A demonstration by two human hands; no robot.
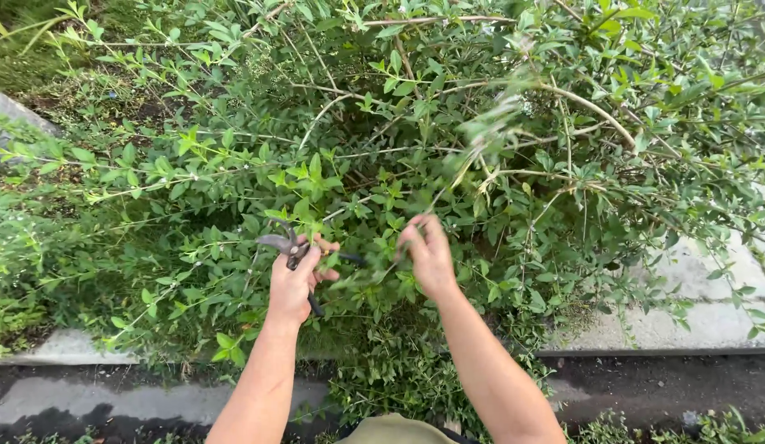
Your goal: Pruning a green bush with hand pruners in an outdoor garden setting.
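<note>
My left hand (294,278) grips a pair of pruning shears (285,244) with grey blades and dark handles, the blades pointing up-left into the green shrub (382,140). My right hand (427,251) is closed around a thin leafy stem (473,156) that runs up and to the right; the stem's upper part is blurred. Both hands sit close together at the front of the bush, about a hand's width apart. Leaves hide part of the shears' handles.
A concrete kerb (70,349) runs along the bush's base, with a dark wet gutter (646,382) below it. Paving (703,316) shows at the right. Long arching branches (596,107) reach right. Grass and low weeds (12,271) lie at the left.
</note>
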